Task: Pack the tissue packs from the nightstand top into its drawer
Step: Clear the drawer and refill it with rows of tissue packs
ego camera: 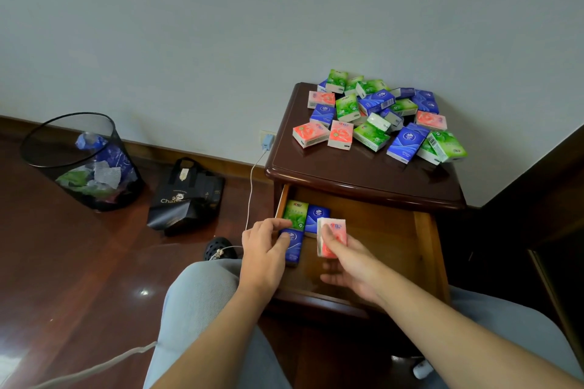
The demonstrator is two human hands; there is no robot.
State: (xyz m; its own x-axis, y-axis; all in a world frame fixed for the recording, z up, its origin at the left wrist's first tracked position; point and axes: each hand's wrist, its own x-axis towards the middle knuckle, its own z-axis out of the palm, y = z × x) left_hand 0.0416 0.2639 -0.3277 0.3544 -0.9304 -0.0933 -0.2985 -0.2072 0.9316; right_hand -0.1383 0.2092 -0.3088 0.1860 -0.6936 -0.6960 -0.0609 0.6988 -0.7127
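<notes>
Pink tissue pack point(332, 235) pinched upright in the right hand point(350, 265) over the open drawer point(392, 240), beside green and blue packs point(305, 218) lying at its left. Left hand point(264, 249), fingers straight, pressing a blue pack point(294, 248) there. Heap of packs point(379, 114) on the nightstand top point(357, 167).

glossy wooden nightstand point(357, 164) (dark), mesh bin point(79, 164)

Pale wall point(221, 25), glossy wood floor point(63, 262), mesh bin point(47, 148)
</notes>
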